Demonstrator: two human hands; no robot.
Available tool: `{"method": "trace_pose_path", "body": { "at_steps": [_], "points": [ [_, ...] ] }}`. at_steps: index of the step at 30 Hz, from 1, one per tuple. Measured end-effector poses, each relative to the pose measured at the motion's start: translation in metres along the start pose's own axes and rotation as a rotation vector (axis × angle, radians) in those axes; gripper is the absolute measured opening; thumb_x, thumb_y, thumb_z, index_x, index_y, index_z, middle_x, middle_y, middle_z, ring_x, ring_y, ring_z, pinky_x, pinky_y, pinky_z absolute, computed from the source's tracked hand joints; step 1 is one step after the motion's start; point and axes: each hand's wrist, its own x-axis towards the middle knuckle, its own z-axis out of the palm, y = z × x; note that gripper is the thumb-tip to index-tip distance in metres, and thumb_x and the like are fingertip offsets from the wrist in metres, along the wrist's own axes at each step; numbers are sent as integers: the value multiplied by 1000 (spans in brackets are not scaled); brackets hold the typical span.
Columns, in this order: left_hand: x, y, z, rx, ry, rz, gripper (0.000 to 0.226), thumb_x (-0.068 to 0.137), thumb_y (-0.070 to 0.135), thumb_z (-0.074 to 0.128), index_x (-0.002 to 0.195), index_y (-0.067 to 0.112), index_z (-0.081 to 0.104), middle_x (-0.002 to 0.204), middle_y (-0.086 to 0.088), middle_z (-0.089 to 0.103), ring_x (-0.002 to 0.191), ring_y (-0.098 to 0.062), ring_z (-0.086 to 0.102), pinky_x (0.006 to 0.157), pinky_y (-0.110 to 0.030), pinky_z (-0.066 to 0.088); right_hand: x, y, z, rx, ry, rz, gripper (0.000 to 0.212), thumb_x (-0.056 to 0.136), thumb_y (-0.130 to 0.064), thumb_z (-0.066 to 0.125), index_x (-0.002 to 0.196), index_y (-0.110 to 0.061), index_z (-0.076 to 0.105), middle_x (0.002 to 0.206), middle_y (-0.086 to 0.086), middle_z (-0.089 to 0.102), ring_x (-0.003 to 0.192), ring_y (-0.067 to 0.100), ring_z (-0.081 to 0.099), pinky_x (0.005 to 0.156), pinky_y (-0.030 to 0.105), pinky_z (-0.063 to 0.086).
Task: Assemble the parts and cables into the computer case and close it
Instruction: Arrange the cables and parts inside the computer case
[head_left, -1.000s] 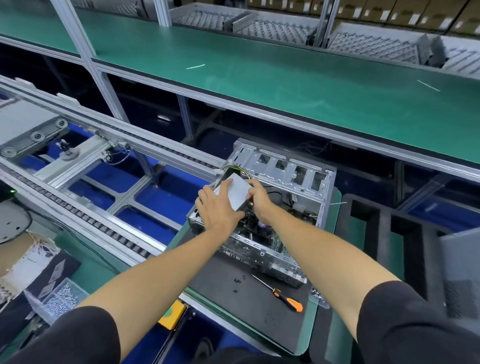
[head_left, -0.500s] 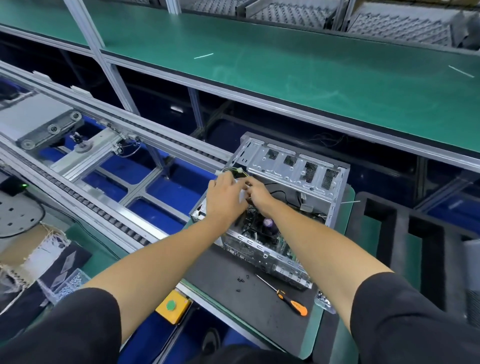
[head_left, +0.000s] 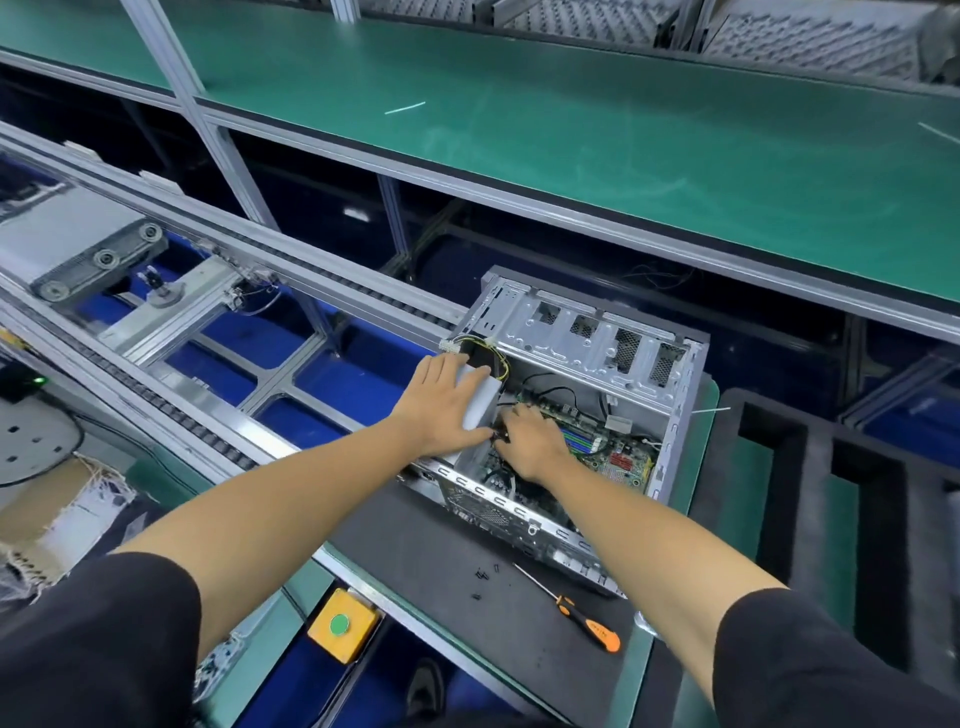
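One yellow button box (head_left: 343, 625) sits low at the left. The left hand (head_left: 441, 402) lies flat, fingers spread, on one grey metal box (head_left: 480, 397) at the left edge of the open computer case (head_left: 566, 415). The right hand (head_left: 530, 441) reaches inside the case – fingers curled around dark cables (head_left: 498, 435), though the grip is hard to see. One orange-handled screwdriver (head_left: 587, 621) lies on the black mat (head_left: 415, 551); a few small screws (head_left: 483, 579) lie beside it, too tiny to count.

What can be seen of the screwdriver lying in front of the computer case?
The screwdriver has a thin bare metal shaft and an orange-and-black handle that looks plastic or rubber. It lies flat on the black mat, slanted, its tip pointing up-left toward the computer case and its handle toward the mat's near right corner. Neither hand touches it. A few small dark screws lie just left of its tip.
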Motion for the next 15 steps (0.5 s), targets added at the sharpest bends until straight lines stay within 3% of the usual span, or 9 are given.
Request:
{"method": "trace_pose_path", "body": {
  "at_steps": [3, 5, 8, 10, 12, 15],
  "points": [
    [15, 6, -3, 21, -51, -15, 85, 79, 72, 51, 147, 24, 35, 140, -11, 39, 129, -35, 33, 113, -48, 23, -1, 3, 6, 58, 109, 19, 12, 102, -22, 49, 105, -21, 61, 108, 3, 60, 106, 29, 62, 74, 37, 49],
    [22, 4, -4, 62, -27, 72, 77, 78, 72, 43, 132, 17, 41, 125, -7, 44, 118, -31, 40, 111, -47, 26, -3, 5, 9, 109, 156, 55, 12, 99, -20, 51, 89, -26, 53, 96, -3, 62, 93, 25, 63, 67, 34, 46],
    [26, -7, -1, 81, 64, 258, 69, 81, 71, 35, 111, 10, 47, 105, -4, 46, 100, -26, 44, 113, -47, 28, -3, 8, 12, 145, 202, 88, 10, 102, -26, 46, 93, -29, 48, 88, -5, 65, 77, 22, 61, 59, 33, 46],
    [28, -10, 1, 117, 110, 329, 63, 86, 68, 36, 101, 9, 47, 96, -5, 42, 88, -24, 37, 107, -47, 34, -2, 10, 17, 133, 237, 77, 9, 106, -27, 41, 102, -24, 48, 79, -6, 60, 65, 19, 57, 47, 30, 35],
    [30, -9, 0, 133, 116, 356, 58, 89, 66, 36, 98, 9, 47, 92, -4, 39, 83, -23, 32, 96, -46, 39, -3, 10, 21, 152, 272, 80, 11, 108, -26, 37, 107, -21, 47, 71, -9, 54, 55, 12, 51, 41, 26, 28],
    [33, -8, 0, 132, 117, 388, 54, 92, 64, 37, 96, 11, 47, 90, -3, 38, 79, -22, 32, 87, -43, 40, -1, 11, 25, 175, 309, 94, 13, 108, -25, 34, 107, -21, 46, 64, -7, 50, 49, 9, 48, 40, 26, 30]
  ]
}}
